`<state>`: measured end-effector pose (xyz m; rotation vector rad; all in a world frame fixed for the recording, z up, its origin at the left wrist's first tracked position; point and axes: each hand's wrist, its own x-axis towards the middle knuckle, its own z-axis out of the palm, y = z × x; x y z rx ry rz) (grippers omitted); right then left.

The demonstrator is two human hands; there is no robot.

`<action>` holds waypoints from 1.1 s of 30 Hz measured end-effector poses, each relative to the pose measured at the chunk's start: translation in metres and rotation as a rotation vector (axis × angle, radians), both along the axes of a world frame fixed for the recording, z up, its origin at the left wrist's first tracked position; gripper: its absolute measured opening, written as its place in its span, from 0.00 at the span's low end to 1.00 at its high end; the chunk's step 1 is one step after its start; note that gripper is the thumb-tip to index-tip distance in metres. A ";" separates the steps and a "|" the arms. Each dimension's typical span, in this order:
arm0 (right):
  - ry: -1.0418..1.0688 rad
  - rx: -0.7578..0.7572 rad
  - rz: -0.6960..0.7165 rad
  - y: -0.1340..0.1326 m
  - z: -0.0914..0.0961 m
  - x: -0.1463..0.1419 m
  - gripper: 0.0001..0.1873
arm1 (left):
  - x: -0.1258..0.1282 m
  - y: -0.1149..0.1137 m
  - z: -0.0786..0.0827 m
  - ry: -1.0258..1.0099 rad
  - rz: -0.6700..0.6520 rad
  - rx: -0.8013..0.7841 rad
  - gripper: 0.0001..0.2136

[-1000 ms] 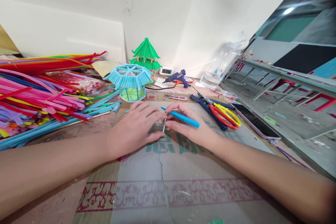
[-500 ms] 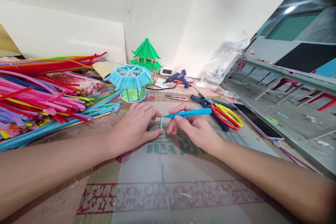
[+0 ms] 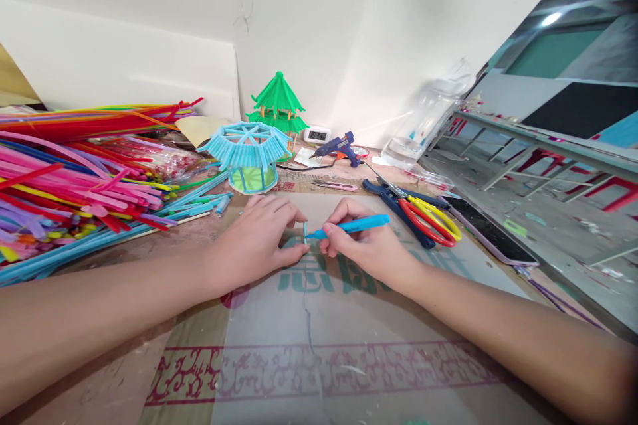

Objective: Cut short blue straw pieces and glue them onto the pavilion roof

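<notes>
Left hand pinching short, bluish stick | right hand gripping slim bright-blue marker

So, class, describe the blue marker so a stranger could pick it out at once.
Find the grey sheet on the table. Over it, the right hand holds the marker, pointed toward the left hand. It is thicker and brighter blue than the short strip the left hand pinches.

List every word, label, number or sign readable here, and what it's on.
Nothing reads with certainty.
White clock: digits, too small.
Glue gun: label, too small.
Cardboard: large green characters, partly hidden; small red characters, too blurred.
Blue pen: no legible lettering.
</notes>
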<state>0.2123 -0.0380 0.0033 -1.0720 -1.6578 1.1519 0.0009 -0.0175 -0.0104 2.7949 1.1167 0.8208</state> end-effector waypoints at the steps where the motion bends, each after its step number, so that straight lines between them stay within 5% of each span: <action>1: 0.005 -0.002 0.001 0.000 -0.001 0.000 0.13 | 0.000 0.000 0.000 0.001 0.000 -0.003 0.14; 33: -0.081 0.018 0.015 -0.001 0.002 0.001 0.13 | 0.000 -0.001 0.001 0.008 0.002 -0.002 0.13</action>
